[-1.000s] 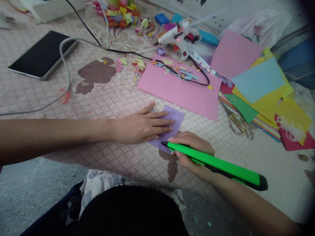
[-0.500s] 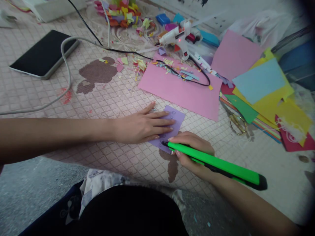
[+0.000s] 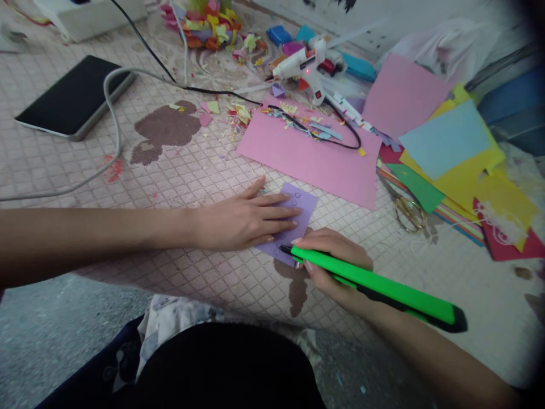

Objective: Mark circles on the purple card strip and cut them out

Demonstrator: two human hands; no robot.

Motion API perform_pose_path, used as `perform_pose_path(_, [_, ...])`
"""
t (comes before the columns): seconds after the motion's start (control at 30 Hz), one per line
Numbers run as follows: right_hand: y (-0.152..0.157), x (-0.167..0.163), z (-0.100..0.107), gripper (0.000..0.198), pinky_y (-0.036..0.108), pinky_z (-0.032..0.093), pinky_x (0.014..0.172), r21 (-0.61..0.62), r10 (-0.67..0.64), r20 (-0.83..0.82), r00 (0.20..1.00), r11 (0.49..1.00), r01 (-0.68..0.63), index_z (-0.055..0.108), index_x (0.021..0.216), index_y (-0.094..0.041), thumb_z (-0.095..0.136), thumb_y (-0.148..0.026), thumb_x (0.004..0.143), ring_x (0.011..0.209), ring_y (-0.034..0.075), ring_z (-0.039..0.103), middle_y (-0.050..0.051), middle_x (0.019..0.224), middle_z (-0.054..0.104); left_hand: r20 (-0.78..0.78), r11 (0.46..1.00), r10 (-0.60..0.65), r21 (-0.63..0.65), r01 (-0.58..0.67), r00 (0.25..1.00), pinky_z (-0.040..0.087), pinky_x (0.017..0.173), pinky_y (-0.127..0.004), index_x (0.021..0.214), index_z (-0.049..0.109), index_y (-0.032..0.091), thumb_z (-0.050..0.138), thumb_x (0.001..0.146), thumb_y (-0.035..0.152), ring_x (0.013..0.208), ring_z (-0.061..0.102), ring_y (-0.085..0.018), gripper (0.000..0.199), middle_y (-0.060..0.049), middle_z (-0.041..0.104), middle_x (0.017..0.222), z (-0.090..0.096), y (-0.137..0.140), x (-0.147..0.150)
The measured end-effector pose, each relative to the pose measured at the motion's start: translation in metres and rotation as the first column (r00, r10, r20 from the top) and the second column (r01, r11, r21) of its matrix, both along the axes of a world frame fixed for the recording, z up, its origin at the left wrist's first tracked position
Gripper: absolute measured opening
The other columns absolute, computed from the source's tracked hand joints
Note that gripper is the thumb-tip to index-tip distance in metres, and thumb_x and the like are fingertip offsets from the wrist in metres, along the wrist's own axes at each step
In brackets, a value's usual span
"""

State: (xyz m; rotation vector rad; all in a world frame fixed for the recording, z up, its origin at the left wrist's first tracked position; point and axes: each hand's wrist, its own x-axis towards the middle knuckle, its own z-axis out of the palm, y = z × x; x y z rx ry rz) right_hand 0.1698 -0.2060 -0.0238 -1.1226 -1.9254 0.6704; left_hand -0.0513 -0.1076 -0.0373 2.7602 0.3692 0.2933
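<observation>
A small purple sheet of paper with several small dark circle outlines lies on the patterned tablecloth. My left hand rests flat across it, fingers stretched out and somewhat spread, covering its middle and left side. In my right hand is a green and black utility knife, gripped close to its front like a pen. Its dark tip touches or hovers just over the lower part of the purple paper, near a circle; I cannot tell which.
Beyond the hands lies a pink sheet strewn with paper scraps, with a white glue gun and its black cord behind. Gold-handled scissors lie right, beside stacked coloured paper. A black tablet-like device and a grey cable are at left.
The view has shifted very slightly. The rear end of the utility knife has swung a little to the right and down; its tip stays on nearly the same spot. My left hand has stayed still.
</observation>
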Motion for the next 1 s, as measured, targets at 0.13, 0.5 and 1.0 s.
perform_pose_path(0.13, [-0.0004,0.0035,-0.0002,0.029,0.031,0.059,0.072,-0.019,-0.019,-0.008,1.000,1.000,0.018,0.069,0.103,-0.026,0.062,-0.010,0.079,0.083,0.017,0.068,0.002,0.092,0.071,-0.012,0.997,0.039,0.065,-0.038,0.999,0.006,0.120,-0.057,0.138,0.051,0.027,0.047,0.099,0.029,0.142,0.035,-0.028,0.039,-0.002,0.044,0.150,0.0012,-0.0035,-0.0006])
perform_pose_path(0.5, [0.0012,0.0010,-0.0035,0.031,0.030,0.057,0.074,-0.002,0.012,-0.013,1.000,1.000,-0.012,0.069,0.101,-0.024,0.061,-0.006,0.077,0.080,0.015,0.067,0.001,0.089,0.072,0.005,0.991,0.070,0.115,-0.070,0.998,0.009,0.120,-0.058,0.134,0.054,0.024,0.050,0.097,0.030,0.139,0.039,-0.029,0.037,-0.004,0.049,0.146,0.0017,-0.0065,-0.0011])
perform_pose_path(1.0, [0.0009,0.0024,-0.0074,0.031,0.026,0.056,0.077,0.016,0.005,-0.010,1.000,1.000,-0.004,0.069,0.100,-0.023,0.063,-0.004,0.076,0.082,0.013,0.066,0.000,0.090,0.072,-0.004,0.988,0.067,0.139,-0.066,0.998,0.011,0.119,-0.059,0.134,0.053,0.022,0.050,0.098,0.031,0.138,0.039,-0.030,0.038,-0.005,0.048,0.147,0.0003,-0.0068,-0.0018])
